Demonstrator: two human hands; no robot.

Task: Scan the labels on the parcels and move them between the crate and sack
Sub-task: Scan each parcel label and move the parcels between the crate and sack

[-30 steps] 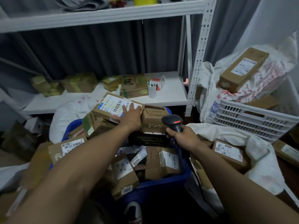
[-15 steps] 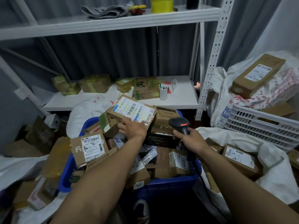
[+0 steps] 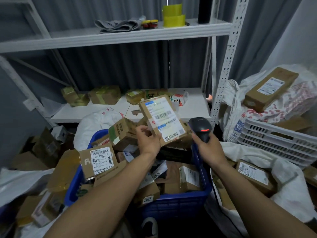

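Parcels fill the blue crate (image 3: pixel 171 205) in front of you and pile up over its rim. Your left hand (image 3: pixel 148 142) holds one brown parcel (image 3: pixel 178 134) up above the pile. Your thumb and fingers pinch its lower left edge. The parcel is tilted, and its white label (image 3: pixel 163 115) with the bar code faces you. The label looks a bit blurry, so the small words on it cannot be read.

Your right hand (image 3: pixel 209 146) is curled tight round the handle of the black scanner (image 3: pixel 199 127). The scanner is just beside the parcel's right edge, and a little red light glows on its head.

To your right lies a white sack (image 3: pixel 289 191), open, with a brown labelled box (image 3: pixel 253 176) in it. Behind the sack stands a white crate (image 3: pixel 274 141) with slots in its side. A long box (image 3: pixel 271 88) rests high on a stuffed printed bag (image 3: pixel 300 100) behind that.

Another box with a big label (image 3: pixel 100 160) leans at the blue crate's left rim. More boxes sit on the low white shelf (image 3: pixel 72 114) at the back.
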